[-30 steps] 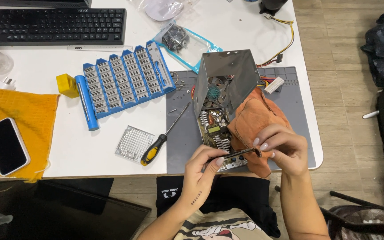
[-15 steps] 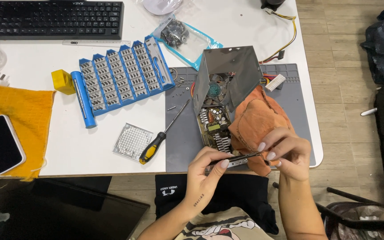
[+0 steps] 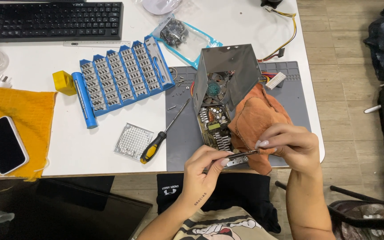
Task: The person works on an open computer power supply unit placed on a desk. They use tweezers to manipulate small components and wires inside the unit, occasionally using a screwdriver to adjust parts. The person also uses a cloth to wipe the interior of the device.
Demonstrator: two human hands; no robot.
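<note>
the two hands are sitting a touch closer together than half a second ago, and the view is sliding slightly left, with everything on the counter (image 3: 90, 151) staying put. the left hand (image 3: 205, 166) is curling its fingers shut around the near end of a thin dark tool (image 3: 241, 154), thumb pressed on top, right at the counter's front edge. the right hand (image 3: 287, 144) is pinching the other end of that tool between thumb and fingertips, closed on it, while an orange cloth (image 3: 254, 118) is bunching just behind its fingers. the tool is lying almost level between both hands, just over the near end of the opened metal power supply case (image 3: 227, 66), whose circuit board (image 3: 214, 126) is showing beside the cloth. the case is resting on a grey mat (image 3: 181, 138). a yellow-and-black screwdriver (image 3: 156, 144) is lying across the mat's left edge, near a small square metal grille (image 3: 133, 141). further left, a blue bit set (image 3: 121, 78) is lying open, and a phone (image 3: 4, 144) is resting on a yellow cloth (image 3: 23, 106).
</note>
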